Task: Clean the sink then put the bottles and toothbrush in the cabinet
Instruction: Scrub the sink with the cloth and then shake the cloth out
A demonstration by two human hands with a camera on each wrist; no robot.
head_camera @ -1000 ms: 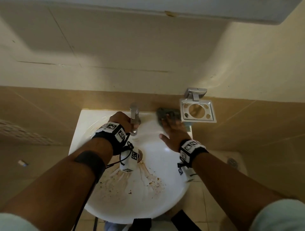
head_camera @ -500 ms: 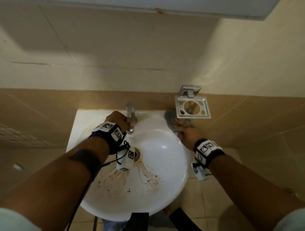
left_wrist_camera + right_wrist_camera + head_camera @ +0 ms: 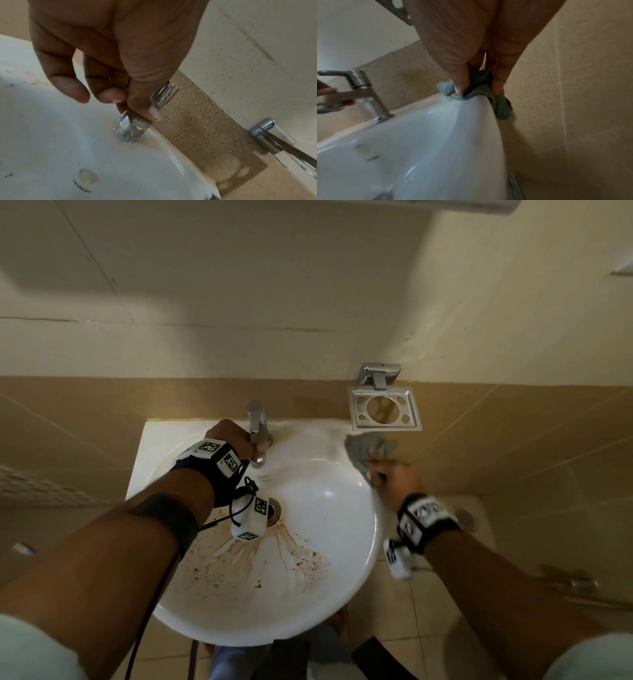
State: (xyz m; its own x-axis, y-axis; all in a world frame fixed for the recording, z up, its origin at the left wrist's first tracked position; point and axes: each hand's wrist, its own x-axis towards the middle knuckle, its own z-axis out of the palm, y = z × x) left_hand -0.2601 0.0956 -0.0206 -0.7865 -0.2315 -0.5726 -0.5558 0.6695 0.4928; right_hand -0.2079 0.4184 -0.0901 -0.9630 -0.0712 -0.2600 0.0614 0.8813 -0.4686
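We see a white sink (image 3: 342,542) fixed against a tan tiled wall, viewed from above, with both of the person's hands working at its back edge. The left hand (image 3: 233,440) is clamped on the chrome faucet (image 3: 257,436); in the left wrist view the thumb and fingers (image 3: 109,94) curl round the faucet's spout (image 3: 132,127) near its tip. The right hand (image 3: 394,474) sits at the sink's back right rim, pinching a grey cloth (image 3: 370,448). In the right wrist view the fingertips (image 3: 460,86) press the bunched cloth (image 3: 479,89) onto the top of the rim, and part of the cloth hangs over the outer side, between sink and wall. The two hands are well apart, the faucet standing between them.

Brown stains and specks (image 3: 260,559) fan out over the front half of the bowl from the drain (image 3: 274,510), which is partly hidden by the camera on the left wrist. The back half of the bowl looks white and glossy. Just above the cloth, a chrome holder (image 3: 385,409) with a round hole and small slots is fixed to the wall.

We cannot see any bottles, toothbrush or cabinet in these views. To the right of the sink, a round floor drain (image 3: 466,517) sits in the tiled floor.
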